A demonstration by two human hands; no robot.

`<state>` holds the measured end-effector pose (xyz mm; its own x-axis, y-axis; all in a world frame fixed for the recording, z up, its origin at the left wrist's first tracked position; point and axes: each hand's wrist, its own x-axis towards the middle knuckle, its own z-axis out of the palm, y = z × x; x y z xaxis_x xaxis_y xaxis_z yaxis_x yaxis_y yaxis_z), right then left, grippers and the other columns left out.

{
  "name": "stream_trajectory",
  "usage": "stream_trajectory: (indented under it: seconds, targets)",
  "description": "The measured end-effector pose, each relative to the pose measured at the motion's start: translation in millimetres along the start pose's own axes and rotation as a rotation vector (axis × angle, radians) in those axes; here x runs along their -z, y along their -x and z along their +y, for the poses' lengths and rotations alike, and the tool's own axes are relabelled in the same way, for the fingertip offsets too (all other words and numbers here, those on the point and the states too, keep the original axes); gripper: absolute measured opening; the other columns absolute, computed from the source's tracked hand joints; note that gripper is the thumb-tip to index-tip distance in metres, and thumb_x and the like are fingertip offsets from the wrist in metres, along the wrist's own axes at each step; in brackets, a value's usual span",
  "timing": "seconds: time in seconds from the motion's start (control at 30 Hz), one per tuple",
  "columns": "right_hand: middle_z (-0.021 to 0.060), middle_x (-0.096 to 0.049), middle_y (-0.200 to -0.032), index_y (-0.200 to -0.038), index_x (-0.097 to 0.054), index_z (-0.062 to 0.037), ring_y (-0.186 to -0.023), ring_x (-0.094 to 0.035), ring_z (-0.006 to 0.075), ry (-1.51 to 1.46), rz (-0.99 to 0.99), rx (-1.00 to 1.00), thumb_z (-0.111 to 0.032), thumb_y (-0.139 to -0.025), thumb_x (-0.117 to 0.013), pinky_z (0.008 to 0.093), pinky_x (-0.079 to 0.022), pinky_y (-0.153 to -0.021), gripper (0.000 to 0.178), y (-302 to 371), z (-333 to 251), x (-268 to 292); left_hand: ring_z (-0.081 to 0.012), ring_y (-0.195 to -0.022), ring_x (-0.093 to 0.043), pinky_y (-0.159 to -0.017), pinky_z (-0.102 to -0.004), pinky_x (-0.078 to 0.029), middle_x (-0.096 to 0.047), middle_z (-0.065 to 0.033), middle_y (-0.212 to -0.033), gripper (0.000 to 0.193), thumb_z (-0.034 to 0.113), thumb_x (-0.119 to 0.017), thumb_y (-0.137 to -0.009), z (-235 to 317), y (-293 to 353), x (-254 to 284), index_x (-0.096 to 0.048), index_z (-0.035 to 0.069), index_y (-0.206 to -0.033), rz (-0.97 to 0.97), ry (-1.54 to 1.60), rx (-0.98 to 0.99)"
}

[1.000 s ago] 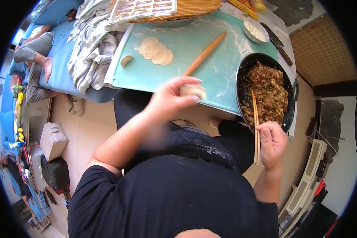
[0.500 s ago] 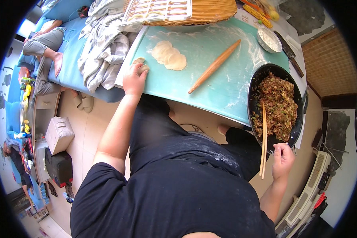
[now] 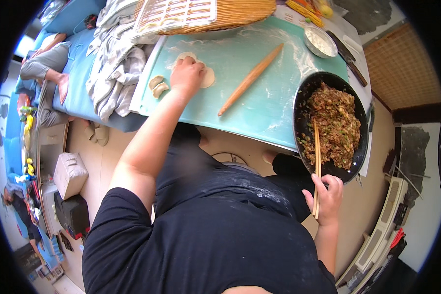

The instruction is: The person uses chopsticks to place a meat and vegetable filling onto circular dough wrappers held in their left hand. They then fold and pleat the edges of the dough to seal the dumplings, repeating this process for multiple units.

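Observation:
My left hand is over the overlapping round dumpling wrappers on the turquoise mat. Its fingers are bent down and closed on a wrapper, and the hand hides most of the group. Two folded dumplings lie beside my left wrist, close to the mat's left edge. At the lower rim of a black pan, my right hand has its thumb and fingers around a pair of wooden chopsticks. The chopstick tips rest in the minced filling inside the pan.
A wooden rolling pin lies aslant mid-mat. At the back stands a white dumpling tray on a woven mat. A bowl of flour and a knife sit far right. Someone's bare foot shows on the blue sofa.
My left hand has let go of the dumpling at the mat's left edge and moved right onto the wrappers. My right hand has come from beside the chopsticks to grip them.

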<state>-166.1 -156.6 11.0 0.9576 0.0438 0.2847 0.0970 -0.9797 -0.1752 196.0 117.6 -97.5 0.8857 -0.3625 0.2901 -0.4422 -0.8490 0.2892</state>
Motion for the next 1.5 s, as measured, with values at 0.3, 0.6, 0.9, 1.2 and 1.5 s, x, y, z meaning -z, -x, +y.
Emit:
stream_trajectory:
  seconds: [0.3, 0.6, 0.9, 1.2, 1.5]
  targets:
    - [0.0099, -0.054, -0.079, -0.092, -0.064, -0.0008, -0.069, -0.052, 0.0209, -0.337, 0.27, -0.216, -0.018, -0.082, -0.065, 0.028, -0.043, -0.063, 0.02, -20, 37, 13, -0.0319, -0.092, -0.06, -0.083, -0.0382, -0.048, -0.062, -0.0152, -0.098, 0.022, 0.023, -0.066, -0.074, 0, -36, 6, -0.067, 0.01, -0.09, -0.326, -0.053, 0.1]
    - [0.0072, -0.058, -0.082, -0.089, -0.064, -0.0004, -0.073, -0.055, 0.0149, -0.545, 0.321, -0.334, -0.006, -0.081, -0.065, 0.0261, -0.044, -0.065, 0.011, -74, 73, -6, -0.0301, -0.083, -0.059, -0.073, -0.0374, -0.047, -0.061, -0.0116, -0.086, 0.014, 0.011, -0.065, -0.072, -3, -21, 3, -0.063, 0.005, -0.085, -0.162, 0.11, -0.101]
    - [0.0082, -0.06, -0.081, -0.094, -0.059, 0.0045, -0.069, -0.061, 0.0141, -0.913, 0.532, -0.516, -0.011, -0.092, -0.051, 0.0245, -0.052, -0.064, 0.017, -54, 89, 3, -0.0084, -0.09, -0.055, -0.079, -0.0207, -0.044, -0.059, -0.0024, -0.095, 0.017, 0.011, -0.055, -0.091, -13, 22, 9, -0.053, 0.002, -0.105, 0.018, 1.18, 0.128]
    - [0.0124, -0.062, -0.077, -0.085, -0.062, 0.0024, -0.064, -0.061, 0.0201, -0.389, 0.384, -0.231, -0.004, -0.085, -0.057, 0.0276, -0.049, -0.057, 0.008, -51, 72, -20, -0.0283, -0.116, -0.05, -0.099, -0.0424, -0.043, -0.052, -0.0161, -0.123, 0.03, 0.015, -0.047, -0.094, 88, 67, 30, -0.046, -0.002, -0.119, -0.428, 2.483, 0.71]
    - [0.0117, -0.06, -0.075, -0.086, -0.062, 0.0014, -0.062, -0.06, 0.0204, -0.417, 0.381, -0.274, -0.005, -0.087, -0.054, 0.0279, -0.049, -0.058, 0.01, -43, 71, -22, -0.0299, -0.12, -0.046, -0.099, -0.0453, -0.042, -0.047, -0.0174, -0.128, 0.038, 0.019, -0.05, -0.092, 131, 89, 41, -0.042, 0.001, -0.125, -0.651, 2.723, 0.814]
